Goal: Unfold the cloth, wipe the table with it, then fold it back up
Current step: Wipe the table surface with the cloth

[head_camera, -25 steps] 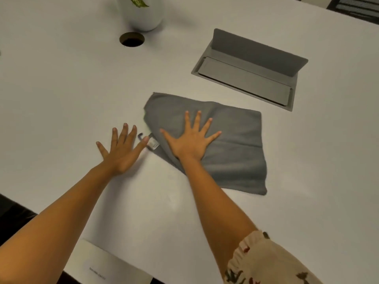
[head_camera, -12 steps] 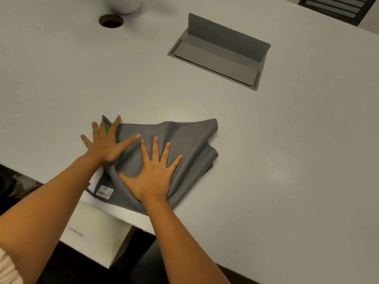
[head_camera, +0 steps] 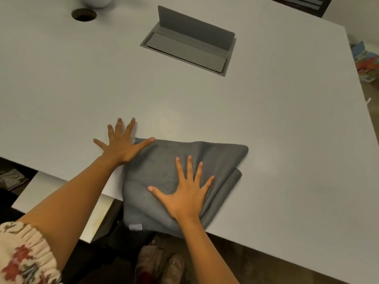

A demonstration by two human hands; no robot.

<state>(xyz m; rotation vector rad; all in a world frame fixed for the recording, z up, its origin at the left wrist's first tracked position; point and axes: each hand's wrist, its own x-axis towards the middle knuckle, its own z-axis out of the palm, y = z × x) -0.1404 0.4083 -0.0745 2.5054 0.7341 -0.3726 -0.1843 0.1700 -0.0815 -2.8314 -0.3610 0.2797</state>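
White tabletop (head_camera: pixel 266 124) fills most of my view, with a grey hinged cable hatch (head_camera: pixel 190 44) standing open at the far side and a round cable hole (head_camera: pixel 84 14) far left. Near the front edge lies the grey cloth (head_camera: pixel 164 171), bunched into folds, its near part hanging over the edge. I see the right hand (head_camera: pixel 184 193) spread flat on the cloth's middle, gripping nothing. The left hand (head_camera: pixel 121 146) lies splayed on the table, thumb resting on the cloth's far left corner.
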